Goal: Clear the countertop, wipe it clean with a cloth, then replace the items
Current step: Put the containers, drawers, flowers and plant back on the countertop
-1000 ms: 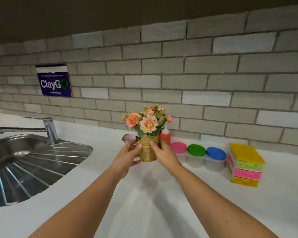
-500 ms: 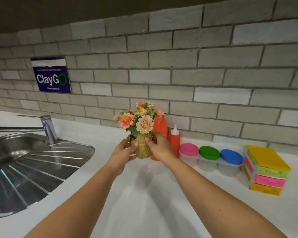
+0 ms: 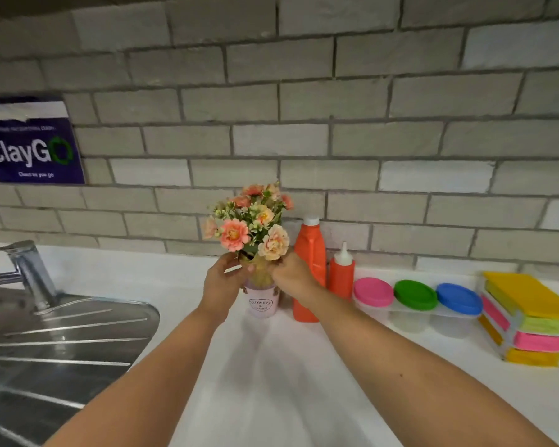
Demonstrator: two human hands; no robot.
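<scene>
1. While reaching both bare forearms out over the white countertop (image 3: 271,398), holding a bouquet (image 3: 249,224) of peach and pink flowers upright near the back wall.
2. Curling the left hand (image 3: 223,283) round the bouquet's burlap wrap (image 3: 259,274) from the left side.
3. Grasping the same wrap with the right hand (image 3: 292,279) from the right side, fingers bent round it just under the blooms.
4. Holding the wrap's lower end at the mouth of a small pink pot (image 3: 261,306); being unable to tell whether it is seated inside or only touching the rim.
5. Working with the pot standing upright on the countertop directly below the hands, its printed label facing the camera.
6. Blocking part of a tall orange bottle (image 3: 310,243) with the right wrist, that bottle standing just right of the pot.
7. Looking past the right forearm at a small orange squeeze bottle (image 3: 342,274) just beside the tall one, then at three clear tubs (image 3: 409,321) in a row along the wall, wearing a pink lid (image 3: 373,291), a green lid (image 3: 415,294) and a blue lid (image 3: 459,299).
8. Seeing at the far right a stack of sponges (image 3: 530,301) in yellow, green and pink, near the blue-lidded tub.
9. Standing with a steel sink drainboard (image 3: 65,346) and a faucet (image 3: 29,269) to the left, well apart from the pot.
10. Facing a grey brick wall (image 3: 336,140) bearing a dark blue ClayGo sign (image 3: 29,146) above the sink side.
</scene>
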